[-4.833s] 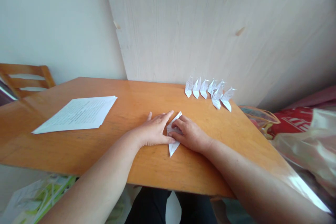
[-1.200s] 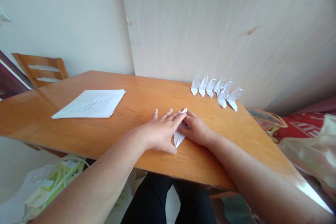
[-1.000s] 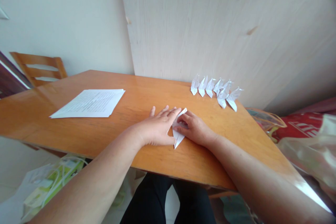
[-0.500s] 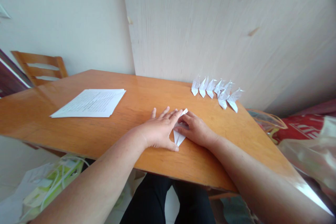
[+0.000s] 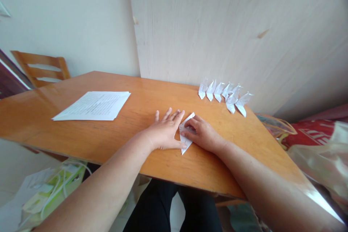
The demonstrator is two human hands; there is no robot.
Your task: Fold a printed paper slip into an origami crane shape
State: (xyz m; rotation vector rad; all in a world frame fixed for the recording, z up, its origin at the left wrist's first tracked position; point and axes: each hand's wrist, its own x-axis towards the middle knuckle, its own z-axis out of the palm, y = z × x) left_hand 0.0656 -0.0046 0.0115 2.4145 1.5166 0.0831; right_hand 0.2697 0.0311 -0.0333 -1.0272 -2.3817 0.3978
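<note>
A folded piece of white paper with faint print lies near the table's front edge, narrow and pointed at both ends. My right hand rests on its right side, fingers curled and pressing it against the tabletop; they cover part of it. To its left is my left hand, open with fingers spread. The left thumb touches the lower part of the paper, while the other fingers are off it. Several folded paper figures with raised, wing-like points stand at the back right.
A stack of printed sheets lies on the left of the wooden table. Behind the table rises a pale panel. A wooden chair is at the far left. Bags crowd the right edge.
My left fingers have moved left off the paper, showing more of its printed left side. The left thumb has shifted slightly up. My right hand has stayed in place.
</note>
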